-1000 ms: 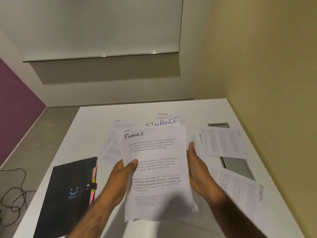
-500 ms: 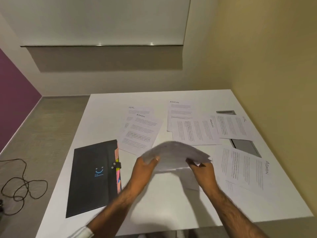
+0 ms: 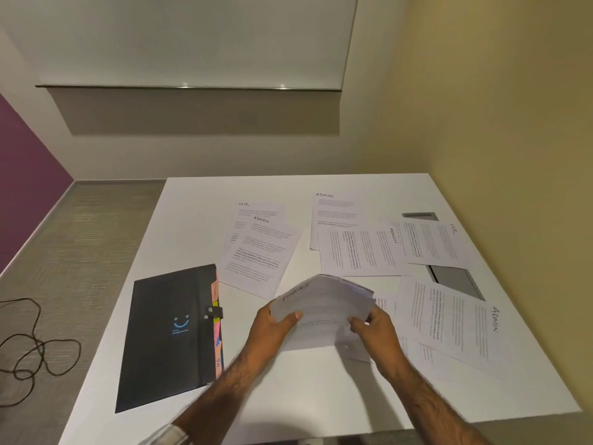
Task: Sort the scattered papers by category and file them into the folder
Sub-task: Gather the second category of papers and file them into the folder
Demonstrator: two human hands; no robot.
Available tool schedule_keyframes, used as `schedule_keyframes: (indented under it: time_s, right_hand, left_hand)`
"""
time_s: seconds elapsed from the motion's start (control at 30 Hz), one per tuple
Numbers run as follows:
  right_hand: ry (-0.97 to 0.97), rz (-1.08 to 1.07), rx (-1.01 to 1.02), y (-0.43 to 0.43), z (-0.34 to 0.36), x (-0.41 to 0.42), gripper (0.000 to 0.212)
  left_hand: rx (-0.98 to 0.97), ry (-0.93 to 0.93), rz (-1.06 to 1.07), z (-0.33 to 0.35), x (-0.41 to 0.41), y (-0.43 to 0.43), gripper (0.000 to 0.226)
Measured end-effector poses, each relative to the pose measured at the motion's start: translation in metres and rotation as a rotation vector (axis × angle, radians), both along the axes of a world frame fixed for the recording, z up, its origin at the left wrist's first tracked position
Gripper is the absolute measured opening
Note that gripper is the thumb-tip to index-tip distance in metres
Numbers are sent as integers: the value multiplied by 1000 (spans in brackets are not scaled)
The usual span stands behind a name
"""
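Observation:
A stack of Finance papers is held low over the white table, tilted away from me. My left hand grips its left edge and my right hand grips its right edge. A black folder with a blue smiley and coloured tabs lies shut to the left of my left hand. Loose sheets lie beyond: an Admin sheet over an HR sheet, two more Admin sheets, an HR sheet and an Admin sheet at the right.
A grey cable hatch in the table is partly covered by the right-hand sheets. A yellow wall runs along the table's right side. A black cable coils on the floor at left.
The Finance stack went from upright in front of me to low and tilted over the table. Both hands moved down with it, and the view now shows more of the table.

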State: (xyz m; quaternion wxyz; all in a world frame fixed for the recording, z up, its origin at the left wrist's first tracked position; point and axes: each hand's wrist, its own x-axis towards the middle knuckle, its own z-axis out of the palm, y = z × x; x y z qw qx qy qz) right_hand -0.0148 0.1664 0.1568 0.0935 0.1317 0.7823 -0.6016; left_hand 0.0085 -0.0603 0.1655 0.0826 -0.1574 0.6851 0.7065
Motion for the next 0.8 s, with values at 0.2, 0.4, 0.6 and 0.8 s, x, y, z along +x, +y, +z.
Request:
schedule_keyframes:
  time_s: [0.2,0.4,0.6,0.8]
  right_hand:
    - [9,-85,5,1,-7,-6,14]
    - [37,2,-40,7,0,-7,43]
    - [-21,-47,73,5,-11,-13,19]
    - [-13,18,-27,6,-6,-10,57]
  left_hand:
    - [-67,17,59,1,-2,7,17]
    - [-107,83,35,-2,-8,0,34]
    - [-48,-2,93,-14,-10,7,21]
    - [-14,-20,43,-16,-11,6,40]
